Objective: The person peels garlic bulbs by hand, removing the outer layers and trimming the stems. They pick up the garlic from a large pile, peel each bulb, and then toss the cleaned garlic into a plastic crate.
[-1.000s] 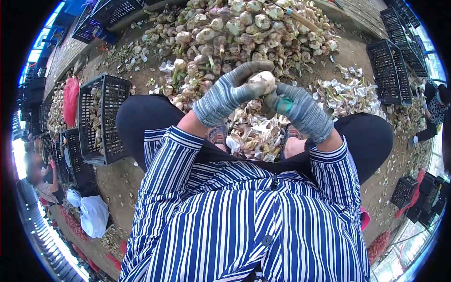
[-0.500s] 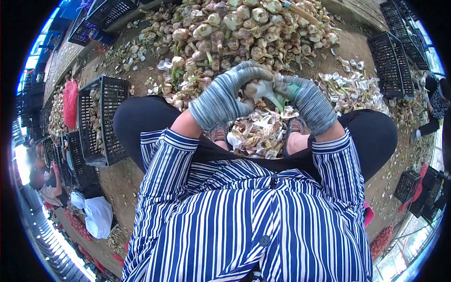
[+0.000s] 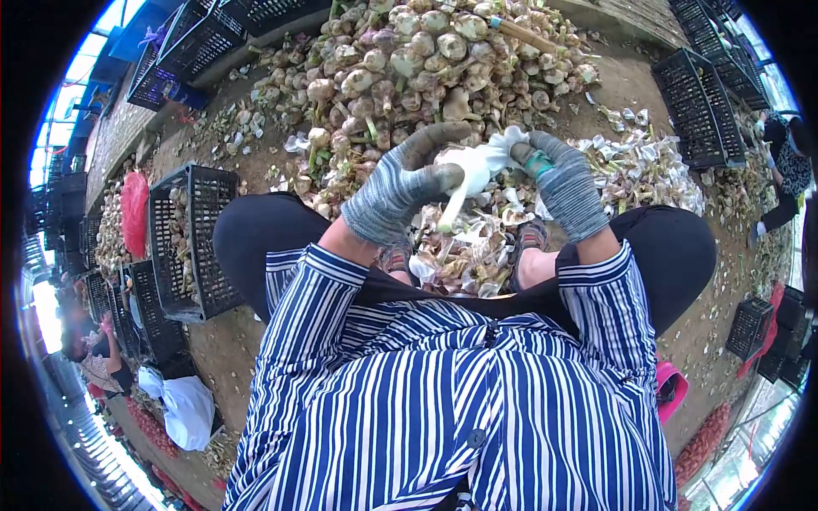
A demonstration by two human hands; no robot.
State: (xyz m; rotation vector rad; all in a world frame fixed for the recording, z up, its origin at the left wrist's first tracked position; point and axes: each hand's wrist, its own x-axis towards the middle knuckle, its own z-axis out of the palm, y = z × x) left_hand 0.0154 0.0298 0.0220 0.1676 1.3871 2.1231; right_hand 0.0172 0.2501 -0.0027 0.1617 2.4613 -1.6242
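Note:
Between my two gloved hands is a white garlic bulb (image 3: 471, 164), its pale stem hanging down toward my lap. My left hand (image 3: 406, 185), in a grey knitted glove with dirty fingertips, is closed around the bulb's left side with thumb and fingers. My right hand (image 3: 558, 180), gloved the same way with something green at the fingers, pinches white garlic skin (image 3: 509, 143) at the bulb's right end. Below the hands, a heap of peeled garlic skins (image 3: 467, 255) lies between my shoes. Just beyond them rises a large pile of unpeeled garlic bulbs (image 3: 409, 64).
A wooden handle (image 3: 521, 34) lies on the garlic pile. Black crates stand to the left (image 3: 194, 243) and at the upper right (image 3: 699, 109). More skins (image 3: 639, 175) cover the ground at right. Other people (image 3: 98, 353) are at the far left and right edges.
The bulb has turned so its stem points down-left, and it now looks whiter. White skin has come away at its right end in my right fingers. My view has shifted slightly.

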